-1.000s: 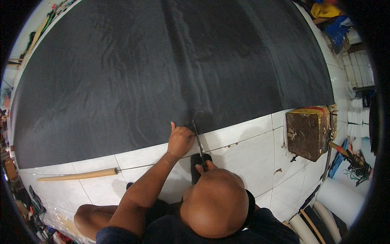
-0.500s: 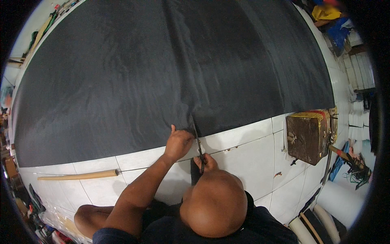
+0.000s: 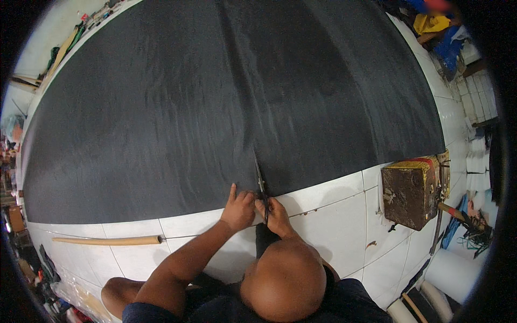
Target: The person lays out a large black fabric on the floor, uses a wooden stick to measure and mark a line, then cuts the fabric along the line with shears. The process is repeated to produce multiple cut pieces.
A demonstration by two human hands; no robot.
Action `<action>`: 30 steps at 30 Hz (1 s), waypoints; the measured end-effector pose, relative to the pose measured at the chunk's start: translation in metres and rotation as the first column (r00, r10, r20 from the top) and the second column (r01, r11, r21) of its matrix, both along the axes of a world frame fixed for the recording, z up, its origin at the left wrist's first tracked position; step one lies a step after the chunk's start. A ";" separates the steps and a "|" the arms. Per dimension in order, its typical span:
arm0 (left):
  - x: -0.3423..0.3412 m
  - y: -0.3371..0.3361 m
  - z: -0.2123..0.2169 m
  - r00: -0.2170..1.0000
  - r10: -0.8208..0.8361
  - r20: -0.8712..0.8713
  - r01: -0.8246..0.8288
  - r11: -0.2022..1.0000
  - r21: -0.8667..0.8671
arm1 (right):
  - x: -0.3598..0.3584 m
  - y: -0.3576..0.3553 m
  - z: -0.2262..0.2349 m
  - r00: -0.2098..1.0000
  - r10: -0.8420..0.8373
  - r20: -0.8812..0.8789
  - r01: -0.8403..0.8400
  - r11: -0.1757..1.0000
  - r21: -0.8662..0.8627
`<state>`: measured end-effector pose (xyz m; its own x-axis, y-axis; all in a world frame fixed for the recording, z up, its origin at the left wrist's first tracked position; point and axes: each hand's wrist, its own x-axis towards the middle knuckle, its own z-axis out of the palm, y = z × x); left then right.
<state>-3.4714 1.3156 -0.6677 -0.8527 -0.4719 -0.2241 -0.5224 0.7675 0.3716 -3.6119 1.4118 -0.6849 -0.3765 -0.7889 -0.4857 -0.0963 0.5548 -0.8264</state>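
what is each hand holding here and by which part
The right hand holds dark metal scissors by the handles, blades pointing into the large black fabric sheet. The left hand presses on that fabric's near edge.

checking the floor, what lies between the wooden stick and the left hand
Only bare white floor tiles lie between the wooden stick and the left hand, seen in the head view.

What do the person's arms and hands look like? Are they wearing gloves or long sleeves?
No gloves: both the left hand and the right hand are bare, with no rings or watch that I can make out. The left forearm is bare up to a short dark blue sleeve near the shoulder. The right arm is mostly hidden behind the head, so its sleeve cannot be seen.
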 end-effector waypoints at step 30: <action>0.006 0.010 -0.002 1.000 0.024 0.016 -0.025 0.995 0.094 | -0.027 -0.126 -0.009 0.998 0.028 0.051 -0.030 0.999 0.030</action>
<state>-3.4653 1.3254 -0.6695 -0.8375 -0.4686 -0.2811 -0.5464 0.7162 0.4341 -3.6387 1.2854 -0.6943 -0.3284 -0.7832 -0.5279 -0.0715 0.5780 -0.8129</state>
